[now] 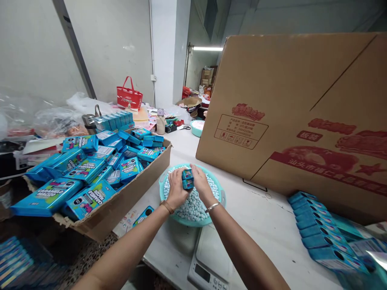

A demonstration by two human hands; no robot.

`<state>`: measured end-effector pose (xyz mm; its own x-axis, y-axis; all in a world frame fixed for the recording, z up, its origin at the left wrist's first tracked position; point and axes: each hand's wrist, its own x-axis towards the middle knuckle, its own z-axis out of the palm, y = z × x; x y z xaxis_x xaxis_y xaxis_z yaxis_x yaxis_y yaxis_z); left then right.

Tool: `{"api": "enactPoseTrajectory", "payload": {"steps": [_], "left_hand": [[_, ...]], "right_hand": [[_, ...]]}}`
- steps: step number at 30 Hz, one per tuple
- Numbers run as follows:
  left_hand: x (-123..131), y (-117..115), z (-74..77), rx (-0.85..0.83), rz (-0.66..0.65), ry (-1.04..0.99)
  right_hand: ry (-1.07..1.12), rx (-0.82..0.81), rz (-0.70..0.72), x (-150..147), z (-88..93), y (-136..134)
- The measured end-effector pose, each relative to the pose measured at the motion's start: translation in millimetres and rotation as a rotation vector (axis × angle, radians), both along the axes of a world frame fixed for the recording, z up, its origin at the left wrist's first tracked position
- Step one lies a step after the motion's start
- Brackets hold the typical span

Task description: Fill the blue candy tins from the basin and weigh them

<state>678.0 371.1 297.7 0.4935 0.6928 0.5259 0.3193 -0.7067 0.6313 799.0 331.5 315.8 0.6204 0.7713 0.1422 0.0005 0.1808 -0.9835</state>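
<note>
Over a turquoise basin (222, 189) full of small pale-blue candies (193, 205), I hold a small blue candy box (188, 179) between both hands. My left hand (177, 188) grips it from the left side, and my right hand (202, 184) closes on it from the right. Its end faces me and looks split into two blue parts; whether this is one box or two I cannot tell. A single blue box (143, 216) lies on the table left of the basin.
An open carton (133, 193) heaped with blue boxes stands at left. A kitchen scale (208, 262) sits before the basin. A large cardboard box (290, 112) rises at right, with a row of blue packs (323, 229) below. A bottle (161, 123) stands behind.
</note>
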Motion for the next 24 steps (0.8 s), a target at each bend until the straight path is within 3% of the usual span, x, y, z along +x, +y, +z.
{"api": "enactPoseTrajectory", "payload": {"steps": [3,5,9,12,16,18,21,24], "left_hand": [[-6.7,3.0,-1.9,-0.128,-0.035,-0.117],[-10.9,1.4,-4.4,-0.183,-0.076,-0.184],[-9.6,-5.5,-11.6,-0.249,-0.165,-0.242],[-3.5,-7.9,-13.3,-0.373,-0.219,-0.303],[-6.7,-13.7,0.1,-0.545,-0.346,-0.347],[-18.9,-21.6,11.9,-0.614,-0.429,-0.341],[-44.0,-41.3,23.1,-0.703,-0.612,-0.305],[-57.9,-67.5,12.8,-0.83,-0.795,-0.26]], "right_hand": [[0.167,0.009,0.049,9.1,3.3,-10.1],[0.222,0.048,0.002,10.6,2.8,-16.7],[0.061,0.039,-0.021,-0.4,-2.5,-20.3],[0.102,0.031,-0.074,-8.0,-2.4,-17.6],[0.03,0.055,0.002,-10.3,8.9,-26.0],[0.045,0.07,0.08,-8.6,15.8,-44.6],[-0.03,0.097,0.102,-7.7,17.1,-93.2],[-0.133,0.059,0.047,-17.3,1.8,-150.2]]}}
